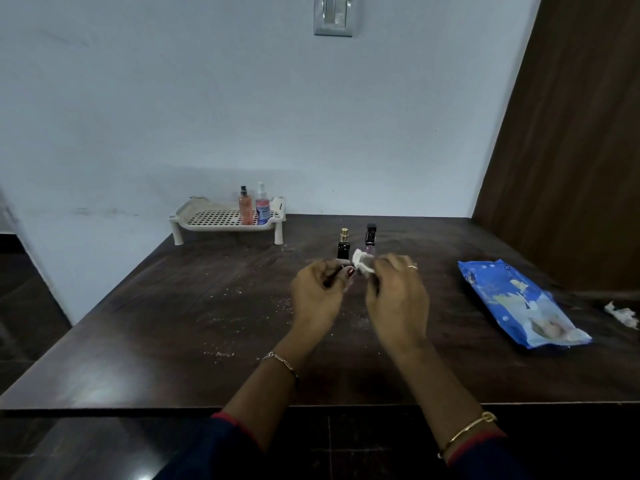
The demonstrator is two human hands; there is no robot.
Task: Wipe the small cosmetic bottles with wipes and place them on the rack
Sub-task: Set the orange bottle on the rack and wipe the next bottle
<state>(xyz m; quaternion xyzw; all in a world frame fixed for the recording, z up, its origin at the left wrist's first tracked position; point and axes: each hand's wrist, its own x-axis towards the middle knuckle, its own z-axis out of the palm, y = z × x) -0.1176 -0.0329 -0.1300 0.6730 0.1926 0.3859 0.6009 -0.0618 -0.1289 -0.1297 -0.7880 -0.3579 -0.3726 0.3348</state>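
My left hand (317, 296) is closed around a small dark bottle (333, 276), mostly hidden by the fingers. Close beside it, my right hand (396, 294) pinches a crumpled white wipe (362, 263) at the bottle's tip. Just behind the hands, a black bottle with a gold cap (344, 242) and a purple bottle with a black cap (370, 237) stand upright on the dark table (173, 306). The cream rack (211, 218) stands at the table's back edge and holds an orange spray bottle (246, 207) and a pink spray bottle (262, 207) at its right end.
A blue pack of wipes (519, 303) lies flat to the right of my hands. A used crumpled wipe (621, 313) sits at the far right edge. White crumbs dot the table's middle. A brown door (571, 150) stands at the right, the wall behind.
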